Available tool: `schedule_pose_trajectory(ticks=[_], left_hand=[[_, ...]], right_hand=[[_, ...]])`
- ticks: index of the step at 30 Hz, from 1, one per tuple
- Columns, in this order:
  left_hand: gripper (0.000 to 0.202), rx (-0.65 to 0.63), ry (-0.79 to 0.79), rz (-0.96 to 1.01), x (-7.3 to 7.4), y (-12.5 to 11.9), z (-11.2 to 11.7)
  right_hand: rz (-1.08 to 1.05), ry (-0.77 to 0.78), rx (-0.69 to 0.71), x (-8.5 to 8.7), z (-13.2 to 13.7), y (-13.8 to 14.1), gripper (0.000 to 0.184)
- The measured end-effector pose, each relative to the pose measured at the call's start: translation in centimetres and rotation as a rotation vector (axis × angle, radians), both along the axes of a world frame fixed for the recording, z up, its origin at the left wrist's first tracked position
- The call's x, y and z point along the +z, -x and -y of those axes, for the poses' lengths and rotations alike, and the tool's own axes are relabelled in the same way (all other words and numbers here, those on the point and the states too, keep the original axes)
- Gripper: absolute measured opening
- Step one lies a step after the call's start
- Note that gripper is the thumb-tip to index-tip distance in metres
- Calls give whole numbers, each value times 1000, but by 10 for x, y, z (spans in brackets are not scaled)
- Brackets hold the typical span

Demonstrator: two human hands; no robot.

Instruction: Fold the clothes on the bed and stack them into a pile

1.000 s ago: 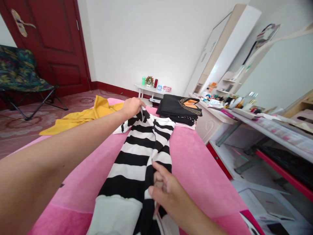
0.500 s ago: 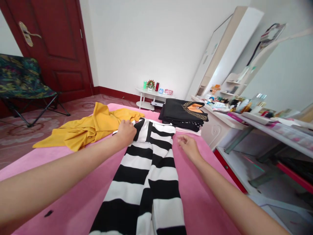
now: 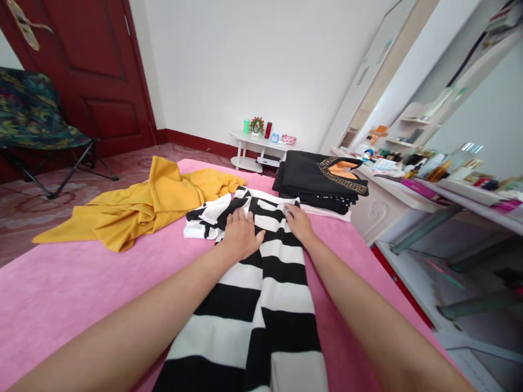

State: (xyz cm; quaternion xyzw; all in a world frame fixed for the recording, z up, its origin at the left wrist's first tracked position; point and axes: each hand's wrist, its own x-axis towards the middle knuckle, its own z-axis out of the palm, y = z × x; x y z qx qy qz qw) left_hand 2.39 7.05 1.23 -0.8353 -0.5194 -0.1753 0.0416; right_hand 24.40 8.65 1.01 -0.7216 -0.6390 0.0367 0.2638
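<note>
Pink fuzzy bedspread (image 3: 81, 294); soft black-and-white striped top (image 3: 265, 294) stretched lengthwise, pointing away; left hand (image 3: 242, 235), right hand (image 3: 298, 223) pressing flat on it, fingers released.

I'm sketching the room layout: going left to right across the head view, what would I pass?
Folding chair, yellow garment, left hand, right hand, folded black clothes, dressing table.

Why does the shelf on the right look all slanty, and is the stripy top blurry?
Head view: the wide lens bends the edges, so the shelf unit and red door lean; the striped top, left hand and right hand in the middle look sharp; light is bright and even, with only faint shadows.
</note>
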Motion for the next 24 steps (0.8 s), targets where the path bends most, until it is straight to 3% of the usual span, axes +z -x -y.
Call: schedule_pose_trajectory(ticks=[4,9,11,13,16,19,22,24], left_hand=[[72,26,-1,17,3,-3,6],[74,67,15,9,5,-3,13],[73,67,19,8,3,-3,14],[72,63,23,7,2,-3,15],[70,51,39,-1,1,-1,16],[72,28,77,-20,2,4,15],[74,-42,119,-37,1,13,17],[75,-100,148,-45,-1,20,23]], right_hand=[[338,81,-88,1,16,6,44],[457,235,-302,31,18,29,37],[468,148,-241,36,22,36,41],[450,57,-69,29,29,37,50],[363,161,61,8,41,30,60],[284,316,-6,1,49,25,63],[260,420,-90,14,53,38,59],[260,401,-138,24,58,54,57]])
